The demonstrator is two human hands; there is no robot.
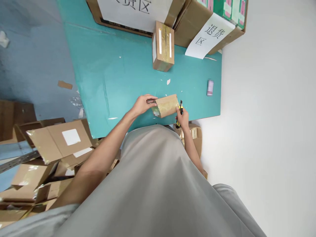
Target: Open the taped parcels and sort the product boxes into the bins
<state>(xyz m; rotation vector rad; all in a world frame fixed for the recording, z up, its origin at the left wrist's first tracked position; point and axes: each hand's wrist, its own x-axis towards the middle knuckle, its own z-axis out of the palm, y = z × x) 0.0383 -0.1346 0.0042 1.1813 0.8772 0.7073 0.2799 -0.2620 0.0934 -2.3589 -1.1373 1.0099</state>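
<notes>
A small brown cardboard box wrapped in clear tape lies near the front edge of the teal table. My left hand grips the box's left end with curled fingers. My right hand is closed around a yellow-and-black utility knife, held against the box's right end. A second taped cardboard box stands farther back on the table.
Two large cartons with white paper signs sit at the table's far edge. A small blurred card lies to the right. Several flattened and opened cardboard boxes are piled on the floor at left. A white wall runs along the right.
</notes>
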